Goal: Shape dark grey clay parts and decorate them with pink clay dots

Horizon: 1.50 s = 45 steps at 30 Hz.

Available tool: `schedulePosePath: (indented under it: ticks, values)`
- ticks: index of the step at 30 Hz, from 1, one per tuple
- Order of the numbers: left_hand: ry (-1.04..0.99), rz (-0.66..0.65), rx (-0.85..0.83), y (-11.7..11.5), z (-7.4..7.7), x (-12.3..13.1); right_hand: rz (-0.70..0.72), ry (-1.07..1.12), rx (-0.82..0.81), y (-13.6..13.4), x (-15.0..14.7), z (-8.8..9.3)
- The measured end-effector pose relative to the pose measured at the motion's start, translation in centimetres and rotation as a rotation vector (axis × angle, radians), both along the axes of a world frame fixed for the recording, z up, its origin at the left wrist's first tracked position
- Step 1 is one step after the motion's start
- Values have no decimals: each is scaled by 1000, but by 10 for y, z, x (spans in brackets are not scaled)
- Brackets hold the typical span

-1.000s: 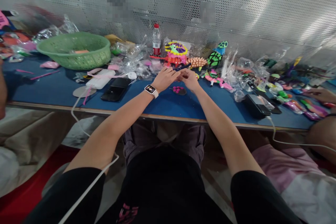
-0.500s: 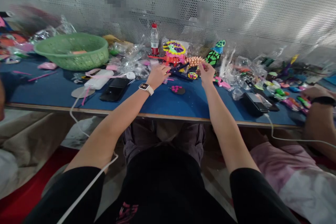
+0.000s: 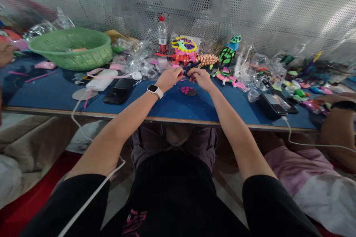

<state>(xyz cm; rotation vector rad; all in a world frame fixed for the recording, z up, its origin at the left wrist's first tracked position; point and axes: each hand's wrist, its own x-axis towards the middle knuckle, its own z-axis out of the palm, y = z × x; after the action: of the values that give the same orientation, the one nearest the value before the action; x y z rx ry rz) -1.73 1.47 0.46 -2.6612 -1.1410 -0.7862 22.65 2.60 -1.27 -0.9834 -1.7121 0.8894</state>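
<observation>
Left hand (image 3: 169, 79) and right hand (image 3: 204, 78) nearly meet, seemingly curled.

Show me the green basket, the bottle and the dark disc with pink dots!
Green basket (image 3: 83, 60), head view: its front wall.
Bottle (image 3: 162, 39), head view: its label.
Dark disc (image 3: 193, 93), head view: its bare right side.

Table (image 3: 178, 108) spans my frame. I see basket (image 3: 83, 59) on it, upper left; bottle (image 3: 162, 36), upper centre, behind toys (image 3: 185, 46). Disc (image 3: 190, 93) mid-frame, before and between left hand (image 3: 168, 78) and right hand (image 3: 204, 78). Phone (image 3: 119, 90) left of disc.
</observation>
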Motion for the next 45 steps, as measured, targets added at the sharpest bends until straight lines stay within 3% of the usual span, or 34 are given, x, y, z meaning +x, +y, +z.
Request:
schedulePosePath:
  ticks: [4, 10, 26, 34, 45]
  values:
    - [20, 21, 18, -5, 0, 2, 27, -5, -72, -7, -6, 6]
    - [72, 7, 19, -7, 0, 3, -41, -220, 186, -16, -6, 12]
    - [95, -21, 107, -8, 3, 4, -82, -294, 253, -23, -8, 18]
    - [66, 4, 95, -19, 7, 8, -15, -298, 165, -33, -11, 28]
    - [115, -8, 106, -25, 11, 6, 83, -137, 67, -31, -16, 22]
